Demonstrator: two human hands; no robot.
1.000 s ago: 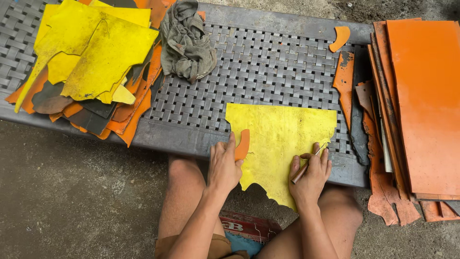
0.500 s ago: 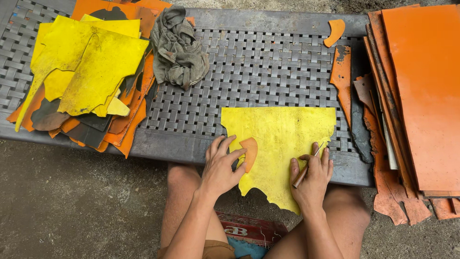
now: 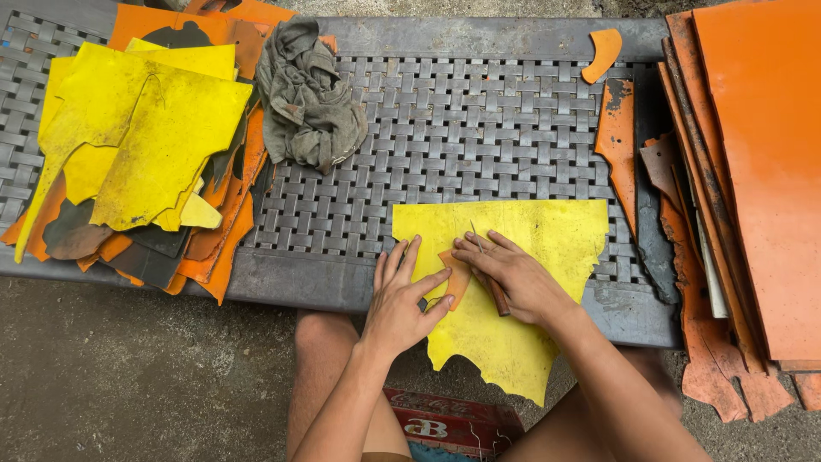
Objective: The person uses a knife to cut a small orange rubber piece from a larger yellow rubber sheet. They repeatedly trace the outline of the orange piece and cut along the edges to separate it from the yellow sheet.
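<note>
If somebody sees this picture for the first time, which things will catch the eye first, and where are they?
First comes the yellow sheet at the near edge of the woven grey bench, where the left hand presses a small orange piece and the right hand holds a thin tool against it. A heap of yellow and orange scraps lies far left, and orange sheets are stacked at right.

A grey woven-strap tabletop [image 3: 479, 128] carries everything. At its left end lies a heap of yellow, orange and dark leather scraps [image 3: 137, 162], spilling over the near edge. A crumpled grey rag [image 3: 308, 103] sits by the far edge beside that heap. A yellow leather piece [image 3: 530, 248] lies at the near edge, overhanging it. Orange sheets [image 3: 753, 171] and strips [image 3: 617, 137] cover the right end.
</note>
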